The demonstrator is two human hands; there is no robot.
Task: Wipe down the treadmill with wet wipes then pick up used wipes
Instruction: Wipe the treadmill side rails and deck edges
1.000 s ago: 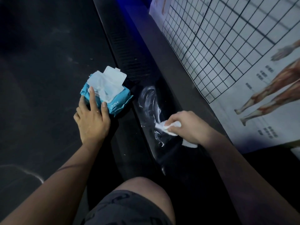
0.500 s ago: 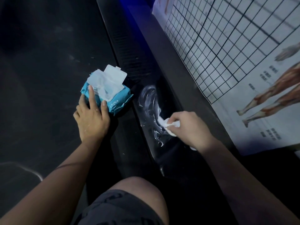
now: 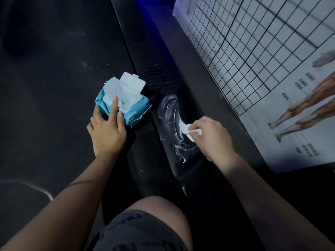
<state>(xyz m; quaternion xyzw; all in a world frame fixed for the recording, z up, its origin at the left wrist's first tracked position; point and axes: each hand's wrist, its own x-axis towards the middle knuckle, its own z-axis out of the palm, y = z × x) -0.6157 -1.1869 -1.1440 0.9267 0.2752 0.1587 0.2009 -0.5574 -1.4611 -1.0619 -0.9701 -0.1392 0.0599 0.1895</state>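
A blue pack of wet wipes (image 3: 135, 115) lies on the dark treadmill belt (image 3: 54, 87), its white lid flipped open and a wipe sticking out. My left hand (image 3: 107, 131) rests on the pack's near edge with straight fingers, the index finger on the opening. My right hand (image 3: 212, 136) grips a crumpled white wet wipe (image 3: 188, 131) and presses it on the glossy black side rail (image 3: 172, 151). Wet white streaks (image 3: 170, 113) curve over the rail just ahead of the wipe.
A ribbed foot strip (image 3: 148, 62) runs up the rail beyond the streaks. To the right hangs a white anatomy poster (image 3: 262, 60) with a black grid and drawn legs. My knee in dark shorts (image 3: 145, 230) fills the bottom centre. A pale cable (image 3: 36, 187) curves at lower left.
My right hand slid the wipe a little forward and left along the rail, lengthening the wet streaks. My left hand stayed on the pack, index finger now nearer the opening.
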